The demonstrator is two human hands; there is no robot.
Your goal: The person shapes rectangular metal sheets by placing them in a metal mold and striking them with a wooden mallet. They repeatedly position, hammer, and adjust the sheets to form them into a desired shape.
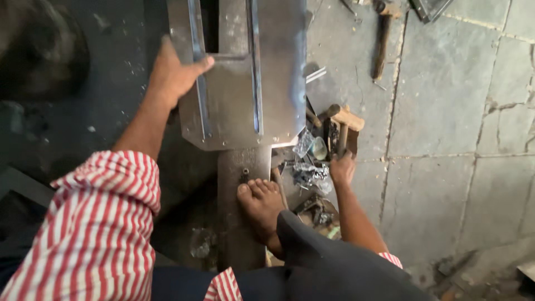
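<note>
My left hand [174,72] rests on the left edge of a large grey steel plate [273,72] with raised strips and a rectangular cut-out; thumb and fingers clasp its rim. Low beside a pile of small tools, my right hand [342,167] closes around the wooden handle of a hammer [345,124], whose head points away from me. My bare foot [261,206] presses on a narrow steel bar [242,234] that runs under the plate toward me.
Crumpled plastic wrap and metal bits [311,174] lie by the right hand. Another wooden-handled hammer [382,44] lies farther off on the stone floor tiles [446,111]. Dark, dusty ground [83,100] spreads to the left.
</note>
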